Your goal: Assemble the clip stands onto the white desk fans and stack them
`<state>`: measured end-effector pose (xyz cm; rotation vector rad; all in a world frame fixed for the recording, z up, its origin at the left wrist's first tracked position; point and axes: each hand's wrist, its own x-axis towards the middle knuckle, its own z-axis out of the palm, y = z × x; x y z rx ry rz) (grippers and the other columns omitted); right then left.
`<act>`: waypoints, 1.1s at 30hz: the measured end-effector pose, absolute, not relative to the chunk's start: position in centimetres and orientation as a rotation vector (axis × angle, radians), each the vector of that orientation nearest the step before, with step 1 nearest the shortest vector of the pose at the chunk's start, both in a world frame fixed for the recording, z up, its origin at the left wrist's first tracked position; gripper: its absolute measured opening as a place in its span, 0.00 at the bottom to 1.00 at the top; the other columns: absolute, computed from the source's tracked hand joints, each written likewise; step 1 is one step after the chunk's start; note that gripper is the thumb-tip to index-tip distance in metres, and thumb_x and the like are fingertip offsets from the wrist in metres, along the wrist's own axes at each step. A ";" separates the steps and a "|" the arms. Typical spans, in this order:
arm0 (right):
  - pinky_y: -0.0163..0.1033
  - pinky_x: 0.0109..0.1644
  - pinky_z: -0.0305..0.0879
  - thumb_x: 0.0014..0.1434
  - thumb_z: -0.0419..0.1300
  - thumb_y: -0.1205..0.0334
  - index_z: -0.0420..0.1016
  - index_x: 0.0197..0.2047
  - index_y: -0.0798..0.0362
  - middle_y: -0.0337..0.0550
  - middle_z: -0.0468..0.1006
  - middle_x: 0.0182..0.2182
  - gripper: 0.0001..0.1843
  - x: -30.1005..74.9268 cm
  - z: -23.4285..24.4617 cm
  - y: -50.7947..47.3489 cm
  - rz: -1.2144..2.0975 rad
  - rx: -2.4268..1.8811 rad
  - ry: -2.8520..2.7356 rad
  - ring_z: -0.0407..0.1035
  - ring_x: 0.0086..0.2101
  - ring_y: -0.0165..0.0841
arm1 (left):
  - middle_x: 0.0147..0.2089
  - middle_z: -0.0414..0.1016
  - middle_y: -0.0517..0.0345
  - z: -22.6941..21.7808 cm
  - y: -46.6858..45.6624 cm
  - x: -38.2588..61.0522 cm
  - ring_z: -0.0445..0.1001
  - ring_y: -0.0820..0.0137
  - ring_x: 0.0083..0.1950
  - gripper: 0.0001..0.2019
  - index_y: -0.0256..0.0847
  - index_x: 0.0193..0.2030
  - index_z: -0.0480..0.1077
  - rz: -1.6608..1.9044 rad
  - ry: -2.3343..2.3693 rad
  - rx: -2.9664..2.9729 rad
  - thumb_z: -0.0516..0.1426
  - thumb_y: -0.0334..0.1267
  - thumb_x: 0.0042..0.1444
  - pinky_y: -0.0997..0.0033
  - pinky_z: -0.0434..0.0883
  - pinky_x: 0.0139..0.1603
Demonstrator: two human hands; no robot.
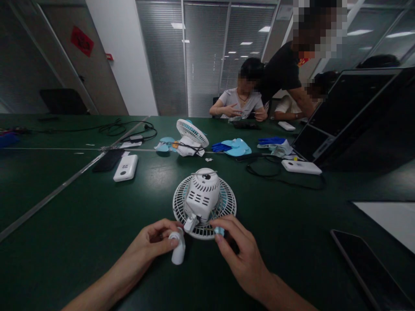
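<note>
In front of me a white fan head (202, 194) lies face down on its round grille (231, 211), its vented motor housing upward. A white bracket (191, 222) sticks out of the housing toward me. My left hand (158, 237) is closed around a white plastic elbow-shaped piece (177, 255), just left of that bracket. Between thumb and fingers of my right hand (238, 242) is a light-blue knob (219, 231) with a thin metal shaft pointing left. The shaft's tip is close to the bracket; whether they touch I cannot tell.
Farther back lie another fan (191, 138), light-blue fan blades (238, 147), blue gloves (221, 147) and cables (266, 170). White power banks (126, 167) sit left and right. A phone (366, 263) and a large black case (343, 121) are at right. Other people are across the table (81, 224).
</note>
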<state>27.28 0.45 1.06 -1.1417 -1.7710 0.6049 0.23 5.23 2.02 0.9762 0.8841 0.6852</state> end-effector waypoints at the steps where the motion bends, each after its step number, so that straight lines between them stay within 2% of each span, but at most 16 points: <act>1: 0.37 0.38 0.76 0.73 0.56 0.64 0.77 0.58 0.46 0.45 0.80 0.47 0.14 27.3 1.1 0.5 0.598 -1.142 -1.767 0.79 0.42 0.36 | 0.50 0.80 0.55 2.1 5.3 0.2 0.75 0.65 0.51 0.12 0.40 0.43 0.78 0.691 0.894 0.990 0.70 0.43 0.58 0.68 0.70 0.54; 3: 0.37 0.38 0.76 0.73 0.56 0.64 0.77 0.57 0.46 0.45 0.80 0.47 0.14 27.2 1.1 0.5 0.593 -1.143 -1.762 0.79 0.42 0.35 | 0.48 0.81 0.55 2.2 5.3 0.2 0.76 0.64 0.50 0.12 0.41 0.45 0.79 0.693 0.911 1.027 0.69 0.45 0.60 0.66 0.70 0.53; 8: 0.37 0.38 0.77 0.72 0.56 0.65 0.77 0.57 0.46 0.45 0.80 0.48 0.14 27.2 1.0 0.5 0.617 -1.148 -1.769 0.79 0.43 0.36 | 0.52 0.80 0.56 2.5 5.1 0.1 0.77 0.62 0.54 0.09 0.42 0.42 0.77 0.749 0.898 1.132 0.64 0.46 0.66 0.62 0.72 0.57; 11: 0.37 0.38 0.76 0.73 0.55 0.65 0.76 0.57 0.47 0.46 0.80 0.48 0.14 27.3 1.0 0.5 0.633 -1.146 -1.773 0.78 0.44 0.36 | 0.52 0.79 0.55 3.0 4.7 0.2 0.79 0.60 0.52 0.11 0.44 0.48 0.74 0.721 0.895 1.140 0.62 0.49 0.67 0.57 0.73 0.57; 15: 0.37 0.38 0.75 0.73 0.56 0.65 0.76 0.57 0.47 0.46 0.79 0.49 0.13 27.3 1.0 0.6 0.624 -1.145 -1.774 0.78 0.43 0.36 | 0.50 0.77 0.57 3.5 4.4 0.6 0.76 0.64 0.47 0.17 0.46 0.50 0.73 0.721 0.973 1.180 0.68 0.50 0.60 0.64 0.73 0.48; 18: 0.37 0.37 0.74 0.73 0.56 0.65 0.76 0.58 0.46 0.45 0.79 0.49 0.14 27.3 0.9 0.6 0.626 -1.151 -1.770 0.78 0.40 0.34 | 0.49 0.77 0.59 3.4 4.4 0.5 0.73 0.65 0.47 0.19 0.46 0.49 0.76 0.723 1.023 1.182 0.70 0.52 0.57 0.68 0.70 0.47; 21: 0.37 0.36 0.74 0.73 0.56 0.64 0.76 0.58 0.46 0.45 0.79 0.50 0.14 27.3 0.8 0.6 0.643 -1.153 -1.769 0.78 0.41 0.34 | 0.49 0.79 0.58 2.8 4.3 0.2 0.74 0.63 0.50 0.20 0.46 0.52 0.78 0.694 1.082 1.146 0.69 0.54 0.58 0.67 0.70 0.50; 23: 0.37 0.37 0.75 0.73 0.56 0.64 0.76 0.58 0.46 0.45 0.79 0.50 0.14 27.3 0.9 0.6 0.645 -1.160 -1.772 0.78 0.43 0.35 | 0.51 0.79 0.56 2.4 4.1 0.1 0.75 0.62 0.52 0.22 0.48 0.57 0.76 0.725 1.093 1.154 0.64 0.56 0.63 0.65 0.70 0.53; 24: 0.38 0.38 0.75 0.73 0.56 0.64 0.76 0.58 0.46 0.45 0.79 0.50 0.14 27.3 0.9 0.6 0.640 -1.162 -1.774 0.78 0.44 0.36 | 0.50 0.79 0.56 2.2 3.9 0.1 0.76 0.62 0.50 0.23 0.48 0.61 0.73 0.749 1.074 1.173 0.60 0.58 0.66 0.65 0.71 0.52; 26: 0.37 0.38 0.75 0.73 0.56 0.64 0.76 0.58 0.46 0.45 0.79 0.50 0.14 27.3 1.0 0.7 0.633 -1.161 -1.777 0.78 0.43 0.35 | 0.44 0.77 0.57 1.7 3.4 0.3 0.75 0.66 0.41 0.25 0.48 0.65 0.67 0.799 1.032 1.224 0.53 0.59 0.70 0.67 0.73 0.44; 28: 0.37 0.36 0.74 0.73 0.56 0.65 0.76 0.57 0.46 0.45 0.79 0.49 0.14 27.2 1.1 0.6 0.627 -1.157 -1.777 0.78 0.40 0.34 | 0.39 0.73 0.61 1.4 2.9 0.4 0.71 0.69 0.35 0.25 0.48 0.66 0.63 0.847 1.045 1.259 0.52 0.59 0.71 0.71 0.71 0.36; 31: 0.37 0.35 0.73 0.72 0.56 0.65 0.77 0.57 0.46 0.44 0.80 0.49 0.14 27.2 1.2 0.6 0.624 -1.151 -1.777 0.77 0.37 0.33 | 0.47 0.74 0.59 1.1 2.3 0.7 0.71 0.70 0.38 0.22 0.52 0.65 0.58 0.912 1.075 1.283 0.54 0.56 0.71 0.72 0.72 0.39; 33: 0.37 0.35 0.73 0.73 0.56 0.65 0.76 0.58 0.45 0.44 0.79 0.48 0.14 27.2 1.1 0.6 0.631 -1.149 -1.775 0.77 0.38 0.33 | 0.52 0.75 0.57 1.3 2.4 0.8 0.72 0.69 0.42 0.20 0.53 0.63 0.59 0.879 1.061 1.332 0.55 0.55 0.71 0.71 0.73 0.43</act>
